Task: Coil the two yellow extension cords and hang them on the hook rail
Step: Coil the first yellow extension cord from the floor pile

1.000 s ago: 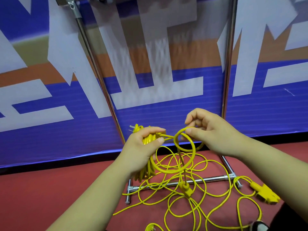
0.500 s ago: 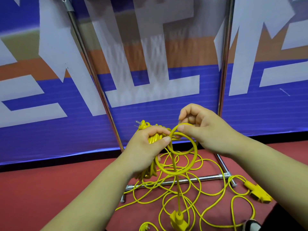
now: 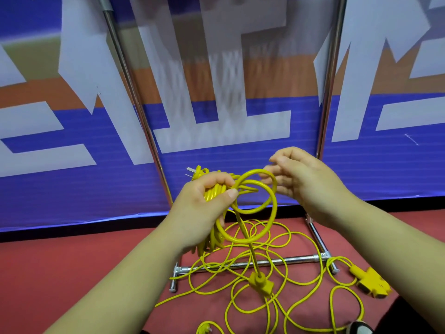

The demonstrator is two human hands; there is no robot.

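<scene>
My left hand (image 3: pixel 204 208) grips a bundle of coiled yellow extension cord (image 3: pixel 215 191), its plug prongs (image 3: pixel 191 171) sticking out at the top left. My right hand (image 3: pixel 303 179) has curled fingers pinching the top of a fresh loop (image 3: pixel 262 173) just right of the bundle. From the loops this cord's yellow socket end (image 3: pixel 261 283) hangs down on a straight stretch. A second yellow cord (image 3: pixel 301 237) lies tangled on the red floor, with its socket block (image 3: pixel 372 283) at the right and a plug (image 3: pixel 204 330) at the bottom edge.
A metal rack stands ahead: two uprights (image 3: pixel 134 92) (image 3: pixel 330 68) and a base crossbar (image 3: pixel 277 262) under the tangle. Its top is out of view. A blue, white and orange banner (image 3: pixel 72 177) hangs behind. A shoe tip (image 3: pixel 358 327) shows at the bottom right.
My right hand has brought the loop closer to the bundle in my left hand, and the loops have tightened. The hanging socket end dropped, then rose again.
</scene>
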